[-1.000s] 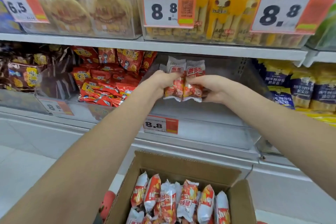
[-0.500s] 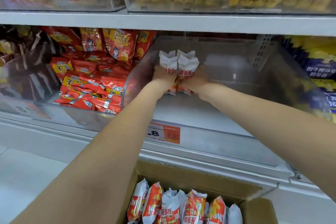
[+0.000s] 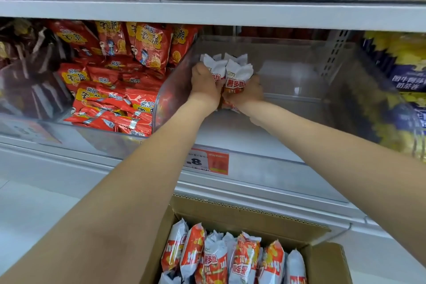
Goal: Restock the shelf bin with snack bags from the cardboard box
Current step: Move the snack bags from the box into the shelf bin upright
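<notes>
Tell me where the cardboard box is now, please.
In the head view the cardboard box sits at the bottom centre, on the floor below the clear shelf bin, with snack bags standing inside it.

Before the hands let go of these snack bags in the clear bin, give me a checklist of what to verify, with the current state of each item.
1. Both hands grip the bundle: left hand and right hand curl round the white-and-red snack bags. Ok.
2. Bags inside the clear shelf bin, past its front edge: ok.
3. Bags standing upright, sealed tops up: ok.
4. Bags resting on the bin floor: cannot tell, hands hide their bottoms.
5. Free room in the bin to the right of the bags: ok.
6. More stock in the cardboard box below: ok, a row of bags shows.
</notes>
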### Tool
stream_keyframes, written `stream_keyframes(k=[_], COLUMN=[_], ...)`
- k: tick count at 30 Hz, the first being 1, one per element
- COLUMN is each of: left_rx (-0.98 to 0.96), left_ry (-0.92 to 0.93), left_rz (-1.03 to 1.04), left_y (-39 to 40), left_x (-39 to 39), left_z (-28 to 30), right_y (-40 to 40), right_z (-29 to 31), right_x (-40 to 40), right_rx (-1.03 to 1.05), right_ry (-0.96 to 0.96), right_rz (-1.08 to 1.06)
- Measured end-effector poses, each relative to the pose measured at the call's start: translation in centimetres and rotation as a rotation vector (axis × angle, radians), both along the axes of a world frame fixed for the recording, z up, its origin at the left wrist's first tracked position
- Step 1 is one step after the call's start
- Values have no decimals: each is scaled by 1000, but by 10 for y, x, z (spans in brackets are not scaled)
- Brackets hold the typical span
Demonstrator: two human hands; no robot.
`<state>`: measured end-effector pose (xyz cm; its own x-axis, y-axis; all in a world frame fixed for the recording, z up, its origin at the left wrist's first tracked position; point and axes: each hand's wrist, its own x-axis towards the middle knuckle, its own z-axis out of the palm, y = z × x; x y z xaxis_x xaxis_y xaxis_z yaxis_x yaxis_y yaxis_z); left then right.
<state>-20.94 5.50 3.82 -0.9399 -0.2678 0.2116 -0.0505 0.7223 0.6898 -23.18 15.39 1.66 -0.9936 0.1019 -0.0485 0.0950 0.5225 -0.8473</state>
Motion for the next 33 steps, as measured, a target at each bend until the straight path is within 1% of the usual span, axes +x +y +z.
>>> stream_keyframes(k=[3,5,8,12,14,16,19,22,23,27,30,33], left_rx=[-254,-358,-374,-458,-503,-549,-627,-639,-635,-702,-693,-671], left_ry=[36,-5,-72,17,21,21,30,10,2,-57,-80,-136], left_rz=[-54,-107,-146,-111,-95,-76,-88,-122,-127,-149,-150,-168], left_y=[-3,-6,-9,-10,-9,-8,-7,-8,-9,-10,-10,-12], left_x=[5,7,9,4,3,2,3,2,2,5,9,12], left_z=[4,4,2,2,1,-1,-3,-4,-4,-3,1,4], right_y=[-1,-4,-8,-5,-7,-11,-11,-9,-7,-1,3,5], right_z=[1,2,2,-5,-8,-8,-15,-10,-6,-2,2,2], right_x=[5,7,8,4,-1,-2,-11,-7,-2,7,12,10], right_rx=[-48,-73,-132,-289,-354,-354,-398,-387,-351,-363,-346,-390], right_ry=[-9,-9,-8,3,4,24,-35,-48,-14,39,-21,-84], right_rz=[-13,-5,8,96,144,165,214,198,204,216,264,248])
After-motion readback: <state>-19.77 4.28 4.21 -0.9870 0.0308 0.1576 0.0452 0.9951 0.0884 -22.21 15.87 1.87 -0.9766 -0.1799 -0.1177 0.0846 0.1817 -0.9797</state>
